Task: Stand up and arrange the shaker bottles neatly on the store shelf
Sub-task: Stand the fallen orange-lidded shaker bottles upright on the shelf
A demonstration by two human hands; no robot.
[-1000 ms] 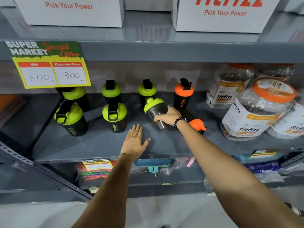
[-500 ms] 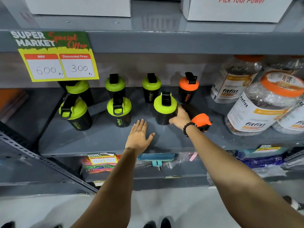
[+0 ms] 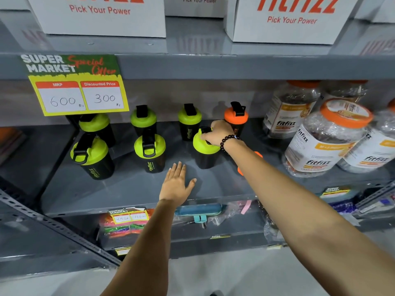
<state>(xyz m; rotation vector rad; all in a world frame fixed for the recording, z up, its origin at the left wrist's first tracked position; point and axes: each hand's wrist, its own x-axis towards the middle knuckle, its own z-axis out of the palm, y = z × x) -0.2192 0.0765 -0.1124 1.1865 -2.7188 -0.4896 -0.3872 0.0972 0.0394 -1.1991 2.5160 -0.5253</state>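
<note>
We face a grey metal shelf (image 3: 128,195), with white Fitfizz boxes (image 3: 292,20) on the tier above. Large clear Fitfizz jars (image 3: 324,142) with orange lids crowd the shelf's right end. A yellow price sign (image 3: 79,92) hangs from the upper edge at left, reading 600 and 300.

Shaker bottles stand upright in two rows. Back row: three green-lidded ones, the leftmost (image 3: 96,129) partly behind the sign, then an orange-lidded bottle (image 3: 236,118). Front row: a green-lidded bottle at left (image 3: 90,157), one in the middle (image 3: 150,152), and a third (image 3: 205,150) at right, upright on the shelf.

Our right hand (image 3: 218,133), beaded bracelet (image 3: 228,141) at the wrist, is curled over that third bottle's lid, fingers closed on its cap. Behind our right forearm a bit of another orange lid (image 3: 240,170) shows, low on the shelf; its pose we cannot tell.

Our left hand (image 3: 177,184) lies flat and open, palm down on the bare shelf just in front of the held bottle, gripping nothing.
</note>
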